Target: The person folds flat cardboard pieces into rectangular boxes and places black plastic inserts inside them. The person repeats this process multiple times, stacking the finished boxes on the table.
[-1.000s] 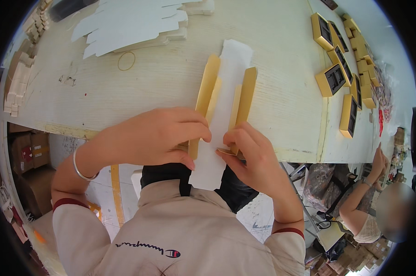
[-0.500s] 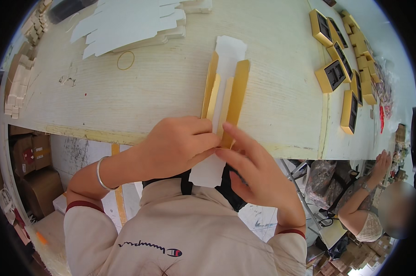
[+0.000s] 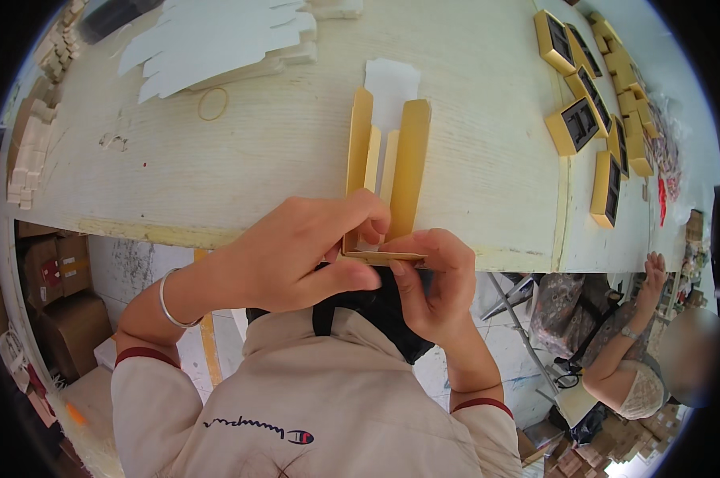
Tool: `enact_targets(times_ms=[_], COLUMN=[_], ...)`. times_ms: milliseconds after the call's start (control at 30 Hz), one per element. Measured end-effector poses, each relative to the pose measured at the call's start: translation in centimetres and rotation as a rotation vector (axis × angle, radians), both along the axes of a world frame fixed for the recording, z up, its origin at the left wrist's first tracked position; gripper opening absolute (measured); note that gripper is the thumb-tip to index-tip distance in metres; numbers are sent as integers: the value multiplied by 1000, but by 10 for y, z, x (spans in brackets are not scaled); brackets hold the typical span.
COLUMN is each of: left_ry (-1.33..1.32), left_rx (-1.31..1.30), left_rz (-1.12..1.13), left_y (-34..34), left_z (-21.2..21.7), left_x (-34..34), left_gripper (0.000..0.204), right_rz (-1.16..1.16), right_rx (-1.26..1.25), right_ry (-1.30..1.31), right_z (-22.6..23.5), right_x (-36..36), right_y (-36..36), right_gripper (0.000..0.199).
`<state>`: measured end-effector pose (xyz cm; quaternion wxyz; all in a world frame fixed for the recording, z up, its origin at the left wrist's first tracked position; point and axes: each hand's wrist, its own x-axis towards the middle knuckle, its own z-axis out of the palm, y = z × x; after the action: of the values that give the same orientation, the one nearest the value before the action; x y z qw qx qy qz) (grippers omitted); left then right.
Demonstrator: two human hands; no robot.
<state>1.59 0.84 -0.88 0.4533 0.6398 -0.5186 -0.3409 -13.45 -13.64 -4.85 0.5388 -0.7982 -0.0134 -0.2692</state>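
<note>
A partly folded gold cardboard box lies at the table's front edge, its long gold sides raised and a white end flap stretched flat at the far end. Its near end panel stands folded up toward me. My left hand grips the near left corner, fingers inside the box and thumb in front of the panel. At the near right corner, my right hand pinches the panel between thumb and fingers. Some fingertips are hidden behind the cardboard.
Flat white cardboard blanks are stacked at the back left, with a rubber band close by. Several gold boxes with black inserts stand on the right. Folded pale card pieces sit far left. Another person's hand rests near the table's right side.
The near white flap, which hung over the table edge, is now folded up as the box's end panel. My right hand has moved to its corner, and my left fingers have gone inside.
</note>
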Motion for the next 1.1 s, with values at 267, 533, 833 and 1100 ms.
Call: enact_targets(times_ms=[267, 533, 833, 1100], left_ry=[78, -639, -670, -809], left_rx=[-202, -265, -47, -21], left_rz=[293, 252, 185, 241], left_y=[-4, 5, 2, 4], left_z=[-15, -25, -5, -9], left_x=[-20, -29, -29, -37], left_gripper=[20, 18, 18, 13], right_rz=[-94, -160, -192, -144], right_rx=[-119, -854, -732, -643], right_ry=[-6, 12, 241, 326], right_z=[10, 13, 27, 28], right_x=[2, 0, -1, 3], right_y=[2, -2, 7, 6], right_gripper=[32, 41, 29, 23])
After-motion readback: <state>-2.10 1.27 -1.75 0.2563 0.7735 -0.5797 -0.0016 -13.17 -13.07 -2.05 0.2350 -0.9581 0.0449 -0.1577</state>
